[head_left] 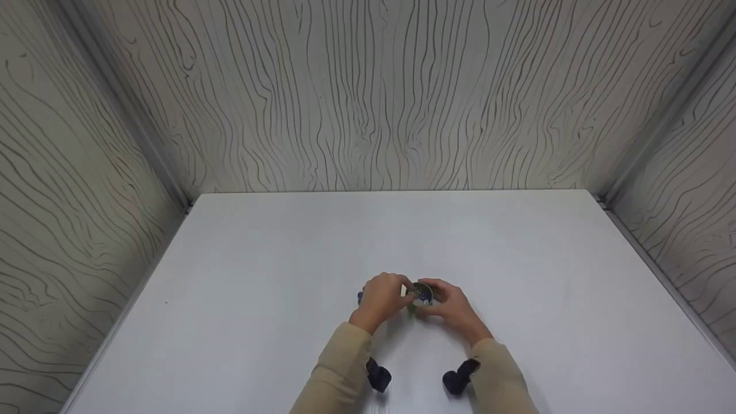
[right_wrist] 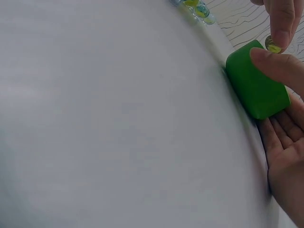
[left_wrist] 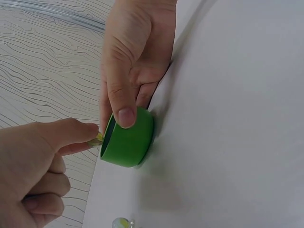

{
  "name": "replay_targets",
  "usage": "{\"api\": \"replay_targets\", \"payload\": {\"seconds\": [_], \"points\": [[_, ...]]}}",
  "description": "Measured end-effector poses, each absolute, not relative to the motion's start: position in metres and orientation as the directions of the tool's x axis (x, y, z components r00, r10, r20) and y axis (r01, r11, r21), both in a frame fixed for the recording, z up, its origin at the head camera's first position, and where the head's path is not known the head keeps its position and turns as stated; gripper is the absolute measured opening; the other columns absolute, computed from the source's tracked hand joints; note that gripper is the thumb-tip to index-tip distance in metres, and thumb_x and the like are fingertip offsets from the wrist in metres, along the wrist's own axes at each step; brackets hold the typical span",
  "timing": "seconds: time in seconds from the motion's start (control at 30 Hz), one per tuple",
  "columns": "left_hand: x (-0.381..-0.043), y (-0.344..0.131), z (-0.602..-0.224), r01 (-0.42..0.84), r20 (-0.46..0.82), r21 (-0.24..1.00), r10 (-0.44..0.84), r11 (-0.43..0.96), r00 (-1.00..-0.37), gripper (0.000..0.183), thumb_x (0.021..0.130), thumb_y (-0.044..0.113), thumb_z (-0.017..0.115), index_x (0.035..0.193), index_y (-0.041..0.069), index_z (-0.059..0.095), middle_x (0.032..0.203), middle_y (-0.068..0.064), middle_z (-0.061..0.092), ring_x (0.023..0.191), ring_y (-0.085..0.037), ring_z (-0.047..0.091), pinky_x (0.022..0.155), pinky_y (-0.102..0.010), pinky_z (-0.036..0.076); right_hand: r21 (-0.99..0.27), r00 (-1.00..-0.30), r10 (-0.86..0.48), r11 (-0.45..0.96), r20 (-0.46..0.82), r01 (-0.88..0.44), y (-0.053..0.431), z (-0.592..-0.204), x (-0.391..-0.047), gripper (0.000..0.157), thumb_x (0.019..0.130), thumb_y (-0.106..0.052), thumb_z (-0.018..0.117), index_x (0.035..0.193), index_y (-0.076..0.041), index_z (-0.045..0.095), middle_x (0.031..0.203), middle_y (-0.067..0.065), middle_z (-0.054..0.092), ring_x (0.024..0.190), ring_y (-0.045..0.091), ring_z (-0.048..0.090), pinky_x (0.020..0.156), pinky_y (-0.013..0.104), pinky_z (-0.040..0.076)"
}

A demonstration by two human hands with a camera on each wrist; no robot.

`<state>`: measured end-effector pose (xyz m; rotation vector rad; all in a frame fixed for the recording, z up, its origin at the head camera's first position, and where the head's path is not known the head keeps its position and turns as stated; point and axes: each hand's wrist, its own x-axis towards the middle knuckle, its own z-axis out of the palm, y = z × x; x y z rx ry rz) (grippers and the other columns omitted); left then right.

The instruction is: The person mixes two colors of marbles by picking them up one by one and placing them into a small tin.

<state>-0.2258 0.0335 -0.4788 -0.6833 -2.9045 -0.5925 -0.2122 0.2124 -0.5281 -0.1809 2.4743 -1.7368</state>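
A small green cup [left_wrist: 130, 145] sits on the white table, and my right hand [head_left: 452, 305] grips its side with the thumb near the rim. Over the cup's mouth, my left hand [head_left: 380, 298] pinches a clear glass marble [left_wrist: 96, 140] with a yellow swirl between thumb and forefinger. The marble is right at the rim, and the left hand's other fingers are curled in. Seen from the head, bluish bits show inside the cup [head_left: 426, 287]. Several more marbles [right_wrist: 194, 7] lie close together on the table, mostly hidden behind the left hand in the head view.
The white tabletop [head_left: 259, 259] spreads around both hands. Pale panels with a wood-grain pattern [head_left: 368, 98] stand at the back and both sides. A dark wrist mount [head_left: 378, 376] sticks out from the left sleeve, and another mount [head_left: 459, 378] from the right.
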Motion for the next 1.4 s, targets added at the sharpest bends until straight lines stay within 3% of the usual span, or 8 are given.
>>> {"api": "replay_targets", "payload": {"seconds": [0.17, 0.4, 0.5, 0.83, 1.07, 1.4], "points": [[-0.226, 0.034, -0.48, 0.44, 0.173, 0.357, 0.404, 0.824, -0.898, 0.016, 0.083, 0.029, 0.074, 0.093, 0.017, 0.077, 0.074, 0.002, 0.071, 0.057, -0.005, 0.04, 0.053, -0.02, 0.038, -0.94, -0.987, -0.162, 0.339, -0.02, -0.036, 0.212, -0.528, -0.212, 0.061, 0.077, -0.008, 0.077, 0.133, 0.0, 0.053, 0.136, 0.023, 0.056, 0.132, 0.04, 0.049, 0.111, 0.05, 0.037], [-0.225, 0.034, -0.482, 0.433, 0.151, 0.37, 0.407, 0.822, -0.901, 0.017, 0.084, 0.03, 0.073, 0.094, 0.016, 0.077, 0.087, -0.001, 0.076, 0.063, -0.008, 0.053, 0.063, -0.025, 0.049, -0.939, -0.987, -0.157, 0.341, -0.019, -0.036, 0.211, -0.527, -0.211, 0.06, 0.077, -0.008, 0.077, 0.132, 0.0, 0.054, 0.135, 0.023, 0.056, 0.132, 0.04, 0.049, 0.111, 0.051, 0.036], [-0.226, 0.033, -0.482, 0.433, 0.152, 0.361, 0.406, 0.826, -0.901, 0.017, 0.084, 0.031, 0.073, 0.094, 0.017, 0.077, 0.084, 0.0, 0.075, 0.063, -0.009, 0.054, 0.063, -0.026, 0.049, -0.938, -0.988, -0.153, 0.345, -0.023, -0.031, 0.211, -0.527, -0.211, 0.06, 0.077, -0.009, 0.078, 0.132, -0.001, 0.054, 0.135, 0.022, 0.057, 0.132, 0.039, 0.05, 0.111, 0.051, 0.036], [-0.226, 0.028, -0.484, 0.423, 0.142, 0.382, 0.401, 0.821, -0.905, 0.017, 0.085, 0.029, 0.073, 0.096, 0.017, 0.077, 0.069, 0.002, 0.066, 0.057, -0.005, 0.035, 0.052, -0.019, 0.03, -0.944, -0.988, -0.154, 0.33, -0.032, -0.021, 0.211, -0.529, -0.212, 0.062, 0.076, -0.01, 0.079, 0.132, -0.001, 0.054, 0.134, 0.022, 0.057, 0.131, 0.038, 0.051, 0.112, 0.05, 0.036], [-0.227, 0.022, -0.484, 0.408, 0.136, 0.399, 0.387, 0.821, -0.912, 0.018, 0.085, 0.029, 0.072, 0.097, 0.017, 0.076, 0.074, 0.0, 0.069, 0.064, -0.007, 0.044, 0.062, -0.023, 0.042, -0.949, -0.983, -0.183, 0.312, -0.03, -0.03, 0.213, -0.528, -0.212, 0.065, 0.077, -0.011, 0.079, 0.134, 0.002, 0.051, 0.135, 0.025, 0.055, 0.132, 0.04, 0.049, 0.111, 0.05, 0.036], [-0.231, 0.011, -0.483, 0.382, 0.127, 0.454, 0.366, 0.805, -0.922, 0.017, 0.085, 0.026, 0.071, 0.097, 0.015, 0.076, 0.069, 0.0, 0.065, 0.059, -0.006, 0.039, 0.056, -0.02, 0.033, -0.947, -0.983, -0.182, 0.32, -0.027, -0.034, 0.213, -0.528, -0.212, 0.065, 0.077, -0.011, 0.078, 0.135, 0.002, 0.05, 0.137, 0.024, 0.054, 0.132, 0.039, 0.05, 0.111, 0.047, 0.037]]}}
